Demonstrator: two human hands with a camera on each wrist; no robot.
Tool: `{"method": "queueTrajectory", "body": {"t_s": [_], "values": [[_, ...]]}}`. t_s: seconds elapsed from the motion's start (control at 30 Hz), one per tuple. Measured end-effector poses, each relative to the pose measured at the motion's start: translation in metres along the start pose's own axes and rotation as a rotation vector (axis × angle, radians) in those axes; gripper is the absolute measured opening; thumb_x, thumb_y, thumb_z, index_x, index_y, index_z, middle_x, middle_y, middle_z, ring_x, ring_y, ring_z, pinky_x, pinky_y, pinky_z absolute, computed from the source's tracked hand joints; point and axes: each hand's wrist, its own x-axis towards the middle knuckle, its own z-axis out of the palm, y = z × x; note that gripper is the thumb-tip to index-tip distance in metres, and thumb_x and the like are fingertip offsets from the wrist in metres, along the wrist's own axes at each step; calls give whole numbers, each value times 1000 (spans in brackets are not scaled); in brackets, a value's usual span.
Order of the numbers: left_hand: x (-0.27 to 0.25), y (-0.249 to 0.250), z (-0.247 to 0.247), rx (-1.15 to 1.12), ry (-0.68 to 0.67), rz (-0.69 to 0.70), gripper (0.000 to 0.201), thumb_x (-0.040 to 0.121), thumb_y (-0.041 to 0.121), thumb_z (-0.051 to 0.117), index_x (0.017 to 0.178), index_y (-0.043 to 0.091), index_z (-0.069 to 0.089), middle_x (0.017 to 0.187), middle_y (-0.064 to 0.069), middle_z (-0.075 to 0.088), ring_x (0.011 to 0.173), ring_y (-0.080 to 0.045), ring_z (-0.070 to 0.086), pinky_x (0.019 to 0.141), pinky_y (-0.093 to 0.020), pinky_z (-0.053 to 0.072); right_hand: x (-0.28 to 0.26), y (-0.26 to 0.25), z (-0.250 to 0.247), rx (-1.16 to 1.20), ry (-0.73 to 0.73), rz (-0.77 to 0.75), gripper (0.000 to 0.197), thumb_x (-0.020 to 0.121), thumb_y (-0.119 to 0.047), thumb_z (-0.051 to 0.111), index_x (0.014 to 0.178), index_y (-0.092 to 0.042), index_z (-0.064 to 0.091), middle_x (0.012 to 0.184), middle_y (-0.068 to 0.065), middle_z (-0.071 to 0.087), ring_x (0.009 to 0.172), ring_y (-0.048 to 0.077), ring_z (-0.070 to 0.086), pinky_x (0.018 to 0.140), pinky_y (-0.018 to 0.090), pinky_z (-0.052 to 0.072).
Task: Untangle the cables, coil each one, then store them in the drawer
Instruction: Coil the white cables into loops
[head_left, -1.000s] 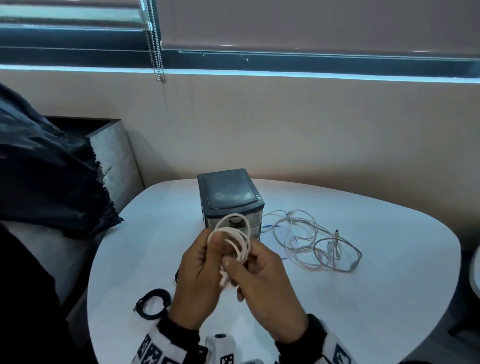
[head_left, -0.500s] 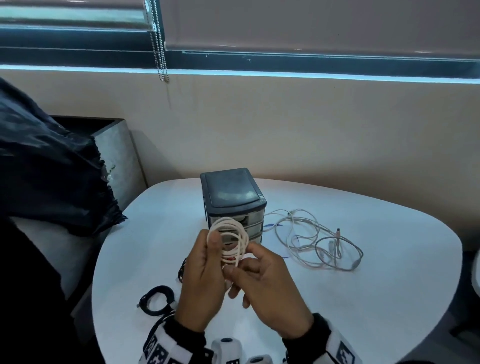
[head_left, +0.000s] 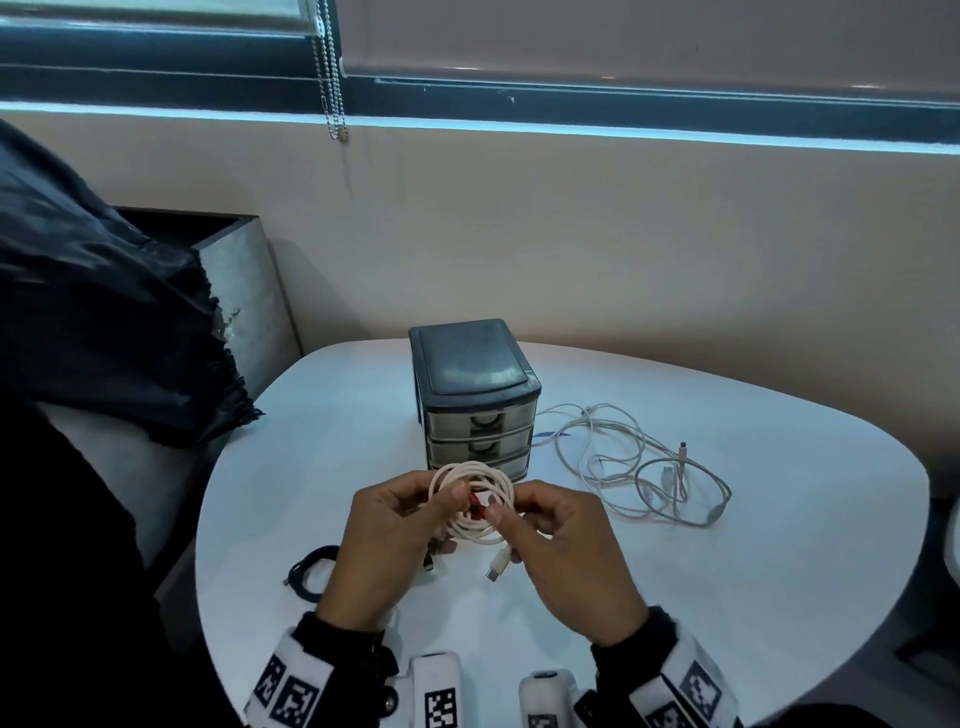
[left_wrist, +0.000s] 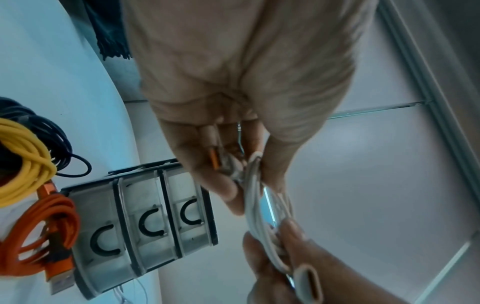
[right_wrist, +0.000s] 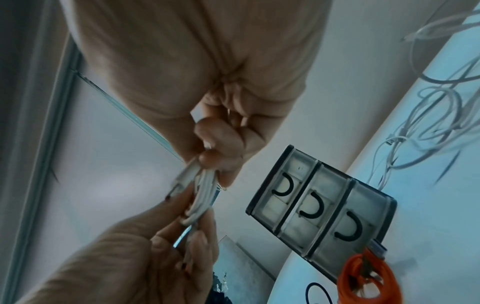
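A white cable coil (head_left: 471, 501) hangs above the table in front of the drawer unit (head_left: 475, 395), held from both sides. My left hand (head_left: 447, 512) pinches its left side, with an orange-tipped plug (left_wrist: 214, 158) against the palm. My right hand (head_left: 511, 512) pinches the right side, and a white plug end (head_left: 497, 564) hangs below it. The wrist views show the coil (left_wrist: 259, 201) (right_wrist: 202, 197) between both sets of fingers. A loose tangle of white and grey cables (head_left: 639, 467) lies on the table to the right. All three drawers (right_wrist: 319, 205) are shut.
A black cable coil (head_left: 311, 569) lies at the table's left front. Orange (left_wrist: 49, 226) and yellow (left_wrist: 23, 150) coiled cables lie near the unit's foot. A dark cloth (head_left: 104, 322) drapes over a seat on the left. The white table edge (head_left: 779, 649) curves round at the right.
The coil has come lower and turned to face me as a flat ring. My right hand has shifted to its right side, and the white plug end now dangles free.
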Motion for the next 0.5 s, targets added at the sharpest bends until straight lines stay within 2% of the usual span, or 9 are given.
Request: {"method": "queueTrajectory", "body": {"t_s": [0.1,0.2,0.27,0.33,0.43,0.5], "values": [[1,-3,2,23,-15,-81,11,85,20,74,87,11,81,67,-9,71,53,-13,59,50,-22,48,2,3,2,74,35,44,13,88,-7,70,93,-19,71,76,4,74,57,23,69,54,25,50],[2,-4,-2,3,-55,-163,18,89,25,69,96,10,79,77,-21,72,60,-20,65,55,-27,49,7,7,-1,160,134,115,20,87,-1,69,97,-13,57,73,13,72,50,22,65,47,23,46],[3,-4,-10,-21,37,-171,17,95,23,64,103,12,75,87,-14,76,68,-18,68,61,-31,51,12,15,-6,155,228,168,21,87,0,68,92,-9,49,70,17,71,43,17,57,42,19,43],[3,-2,-23,-67,163,-148,16,97,22,62,105,13,72,91,-9,76,75,-19,69,58,-29,55,17,30,-11,96,274,220,24,87,-3,68,84,-8,44,72,22,69,42,18,54,40,19,41],[4,3,-43,-121,294,-106,16,98,25,61,102,12,70,91,-6,74,79,-21,71,65,-29,56,20,57,-11,-44,187,304,30,88,-7,68,73,-9,42,72,24,67,43,20,60,41,22,41],[6,5,-54,-129,354,-78,16,97,27,62,99,14,70,89,-4,73,79,-20,71,70,-31,54,20,73,-5,-118,112,347,30,87,-8,69,72,-9,43,69,25,66,43,22,62,43,26,43]]}}
